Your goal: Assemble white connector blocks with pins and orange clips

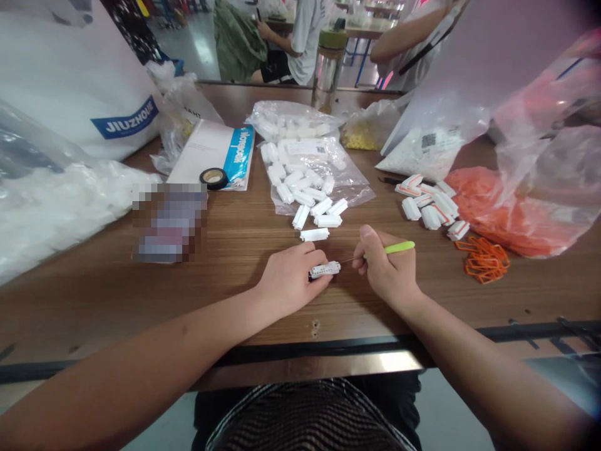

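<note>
My left hand point(293, 275) is closed on a small white plastic connector housing point(325, 270), whose upper face shows a row of tiny holes. In my right hand point(387, 269) is a thin metal pick with a lime-green handle point(399, 247). The pick's tip points left and lies close to the housing's right end; whether it touches cannot be made out. Just beyond my left hand lies a loose white housing point(314, 235), with several more like it point(300, 181) heaped on a clear plastic bag point(354, 181).
To the right are white housings with orange strips point(432, 203), loose orange clips point(483, 260) and a bag of orange parts point(511, 213). At left stand a notebook point(206, 144), black tape point(214, 178), a blurred flat object point(171, 222) and large bags point(51, 207). A bottle point(327, 69) stands behind.
</note>
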{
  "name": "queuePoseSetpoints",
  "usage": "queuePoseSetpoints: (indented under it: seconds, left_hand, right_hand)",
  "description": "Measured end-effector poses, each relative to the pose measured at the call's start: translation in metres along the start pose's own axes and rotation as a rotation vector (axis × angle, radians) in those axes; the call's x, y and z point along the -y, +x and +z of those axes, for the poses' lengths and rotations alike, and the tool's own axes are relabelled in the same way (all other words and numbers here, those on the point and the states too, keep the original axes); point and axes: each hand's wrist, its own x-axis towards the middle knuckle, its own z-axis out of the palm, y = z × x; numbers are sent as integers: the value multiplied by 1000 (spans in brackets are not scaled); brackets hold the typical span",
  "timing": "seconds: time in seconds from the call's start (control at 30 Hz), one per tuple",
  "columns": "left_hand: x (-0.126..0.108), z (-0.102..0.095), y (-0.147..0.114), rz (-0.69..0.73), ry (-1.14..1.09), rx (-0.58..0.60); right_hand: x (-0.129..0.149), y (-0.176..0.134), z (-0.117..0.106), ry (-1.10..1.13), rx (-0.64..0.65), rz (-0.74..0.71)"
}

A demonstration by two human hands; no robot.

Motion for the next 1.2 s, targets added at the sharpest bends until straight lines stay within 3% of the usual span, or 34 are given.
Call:
queuePoseSetpoints:
  seconds: [0.4, 0.67, 0.77, 0.93, 1.0, 1.2]
  left_hand:
    - [-3, -4, 1, -25, 11, 25]
    - [-2, -2, 1, -24, 24, 28]
    - [-2, -2, 1, -20, 23, 26]
    - [-1, -2, 1, -20, 16, 27]
    - [-1, -2, 1, -19, 17, 21]
    - [-1, -1, 0, -5, 18, 6]
  right_hand:
    - [-4, 3, 3, 18, -17, 102]
    - [-2, 4, 3, -52, 26, 60]
    - [-1, 4, 5, -117, 39, -14]
    - [4, -3, 2, -338, 125, -305]
    - [7, -6, -1, -330, 116, -340]
    - [6, -5, -5, -158, 6, -171]
